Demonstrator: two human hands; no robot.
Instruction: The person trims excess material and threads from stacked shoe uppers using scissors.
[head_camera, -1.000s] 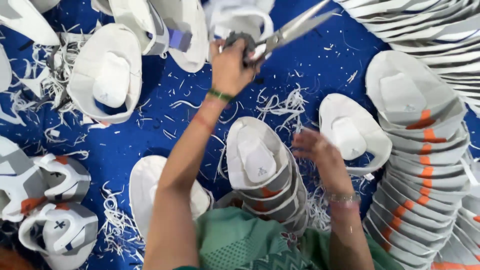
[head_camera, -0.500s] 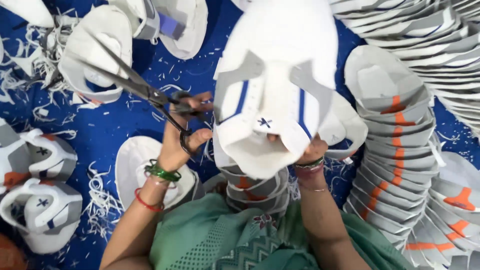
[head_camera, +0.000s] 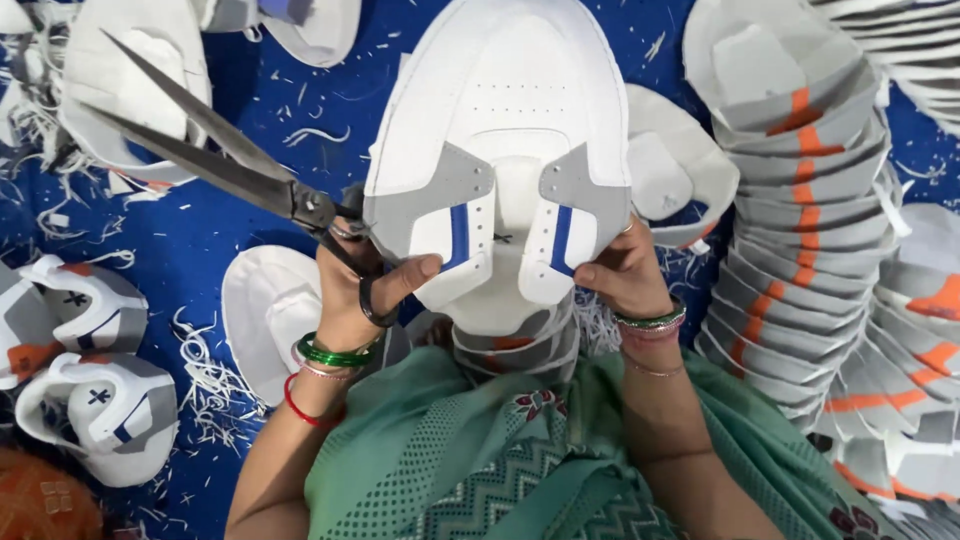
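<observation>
White threads and scraps are littering the blue surface (head_camera: 250, 110) between stacks of shoe uppers (head_camera: 800, 230). Both hands are gripping one white shoe upper (head_camera: 505, 130), now raised closer than half a second ago; the left hand (head_camera: 355, 290) is also clutching scissors (head_camera: 200, 150), the right hand (head_camera: 625, 270) pinching its edge

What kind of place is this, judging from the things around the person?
Probably a shoe-making workshop, with work done on the floor. Both hands hold up a white shoe upper, the left hand also grips scissors, and stacked uppers stand nearby.
</observation>
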